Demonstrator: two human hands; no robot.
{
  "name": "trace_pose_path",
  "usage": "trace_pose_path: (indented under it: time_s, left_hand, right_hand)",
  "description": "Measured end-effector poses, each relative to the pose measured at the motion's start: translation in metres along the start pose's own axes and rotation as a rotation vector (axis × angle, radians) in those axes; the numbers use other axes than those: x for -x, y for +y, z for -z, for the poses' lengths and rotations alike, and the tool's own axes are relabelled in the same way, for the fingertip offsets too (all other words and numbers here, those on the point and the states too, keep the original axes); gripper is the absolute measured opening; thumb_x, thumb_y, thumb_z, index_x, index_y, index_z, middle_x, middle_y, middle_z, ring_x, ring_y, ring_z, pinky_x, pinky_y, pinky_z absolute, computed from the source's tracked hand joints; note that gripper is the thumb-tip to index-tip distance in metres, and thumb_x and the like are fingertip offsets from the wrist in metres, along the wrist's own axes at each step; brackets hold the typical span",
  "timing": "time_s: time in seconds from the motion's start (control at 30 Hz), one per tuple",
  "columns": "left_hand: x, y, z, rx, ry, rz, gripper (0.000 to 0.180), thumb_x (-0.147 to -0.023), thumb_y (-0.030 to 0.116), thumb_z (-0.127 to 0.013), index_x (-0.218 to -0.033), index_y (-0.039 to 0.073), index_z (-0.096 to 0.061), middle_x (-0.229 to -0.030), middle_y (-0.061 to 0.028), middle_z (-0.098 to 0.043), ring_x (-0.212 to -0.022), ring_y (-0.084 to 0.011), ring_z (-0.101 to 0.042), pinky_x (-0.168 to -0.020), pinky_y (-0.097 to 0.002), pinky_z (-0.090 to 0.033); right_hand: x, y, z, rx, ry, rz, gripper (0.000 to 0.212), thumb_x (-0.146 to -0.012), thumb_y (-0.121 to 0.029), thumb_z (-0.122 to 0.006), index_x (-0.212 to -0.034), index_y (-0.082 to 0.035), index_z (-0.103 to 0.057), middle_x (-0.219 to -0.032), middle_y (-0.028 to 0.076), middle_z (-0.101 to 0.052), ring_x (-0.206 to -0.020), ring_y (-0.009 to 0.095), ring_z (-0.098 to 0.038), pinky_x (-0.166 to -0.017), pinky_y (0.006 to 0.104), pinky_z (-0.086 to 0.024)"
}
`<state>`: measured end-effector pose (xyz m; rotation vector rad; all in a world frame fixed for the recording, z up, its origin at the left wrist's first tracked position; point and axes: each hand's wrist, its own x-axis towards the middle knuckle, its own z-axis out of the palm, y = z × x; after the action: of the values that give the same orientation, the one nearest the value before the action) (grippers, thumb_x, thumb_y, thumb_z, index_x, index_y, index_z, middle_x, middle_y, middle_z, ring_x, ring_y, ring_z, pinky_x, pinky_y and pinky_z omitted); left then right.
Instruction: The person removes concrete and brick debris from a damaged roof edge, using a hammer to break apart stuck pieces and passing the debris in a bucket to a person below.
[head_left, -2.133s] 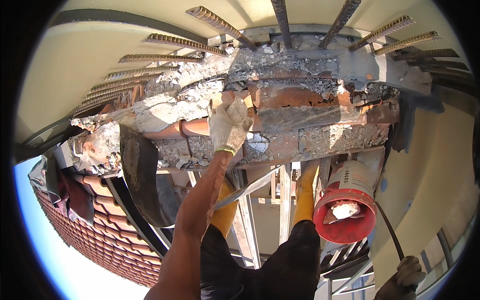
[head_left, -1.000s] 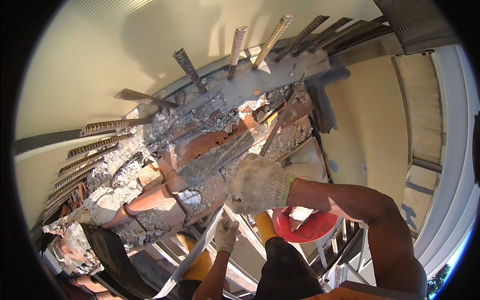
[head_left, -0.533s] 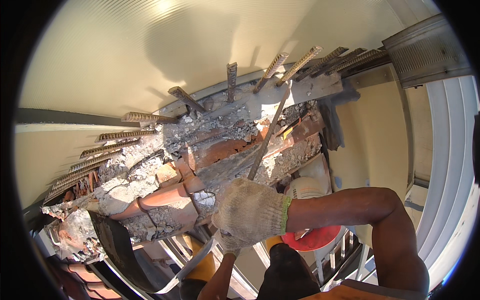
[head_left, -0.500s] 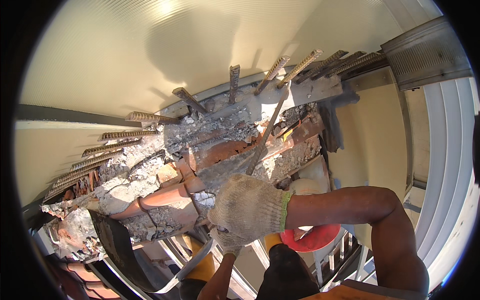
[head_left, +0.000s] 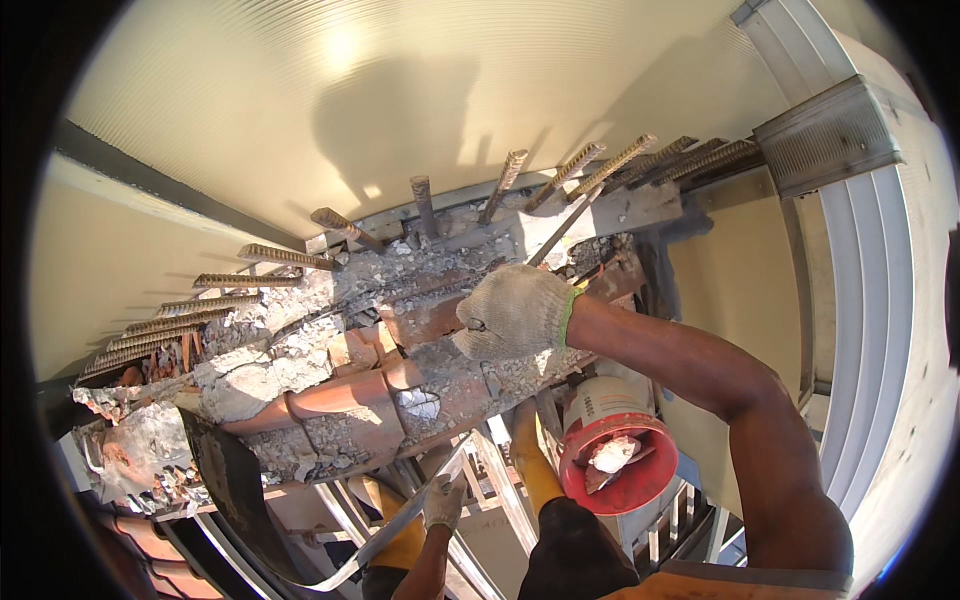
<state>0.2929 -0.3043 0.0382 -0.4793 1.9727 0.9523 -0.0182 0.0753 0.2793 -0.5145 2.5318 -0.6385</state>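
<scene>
A knitted glove covers my right hand (head_left: pixel 520 312), closed round a long thin metal rod (head_left: pixel 562 232). The rod slants up and right from the fist toward the row of rebar. Beneath the fist lies the broken masonry ledge (head_left: pixel 350 420), with crushed concrete and clay roof tiles (head_left: pixel 345 393). My left hand (head_left: pixel 443 500), gloved too, is lower down, beside a pale metal strip (head_left: pixel 385 537). Its fingers look curled, but whatever they grip is hidden.
Several rebar ends (head_left: pixel 424 205) stick out along the ledge's far side, before a ribbed cream panel (head_left: pixel 230 110). A red-lined bucket (head_left: pixel 655 480) with rubble hangs or stands right of my legs. Ladder rungs (head_left: pixel 497 475) show below. Dark sheeting (head_left: pixel 222 465) curls at left.
My right hand has moved up and slightly right with the rod. The left hand has come away from beside it and dropped lower. The view has shifted, showing more of the bucket.
</scene>
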Motion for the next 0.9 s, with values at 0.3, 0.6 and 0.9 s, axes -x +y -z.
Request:
trace_pose_path:
  time_s: [0.3,0.6,0.9]
  left_hand:
    - [0.005,-0.021,0.005,-0.020,0.008,0.051,0.057,-0.087,0.028,-0.078,-0.133,-0.003,-0.067,-0.128,-0.0210,-0.072,-0.119,-0.0314,-0.070,-0.106,-0.0395,-0.053]
    - [0.002,-0.013,-0.034,0.087,0.003,0.019,0.061,-0.088,0.038,-0.080,-0.132,-0.003,-0.068,-0.123,-0.0191,-0.075,-0.115,-0.0282,-0.073,-0.102,-0.0384,-0.055]
    - [0.004,0.009,-0.052,0.119,-0.017,0.058,0.070,-0.087,0.048,-0.082,-0.128,-0.007,-0.069,-0.121,-0.0226,-0.074,-0.112,-0.0296,-0.073,-0.101,-0.0400,-0.056]
  right_hand:
    - [-0.034,0.074,-0.039,0.162,0.265,-0.087,0.045,-0.098,-0.049,-0.069,-0.104,-0.005,-0.072,-0.109,0.018,-0.075,-0.111,0.036,-0.071,-0.102,0.0521,-0.053]
    - [-0.043,0.170,-0.160,0.311,0.270,-0.315,0.050,-0.095,-0.055,-0.071,-0.120,-0.011,-0.075,-0.120,0.011,-0.073,-0.131,0.032,-0.059,-0.123,0.0500,-0.033]
    - [-0.060,0.184,-0.208,0.297,0.654,-0.306,0.053,-0.081,-0.052,-0.084,-0.118,-0.014,-0.073,-0.136,0.008,-0.060,-0.137,0.031,-0.050,-0.124,0.0561,-0.030]
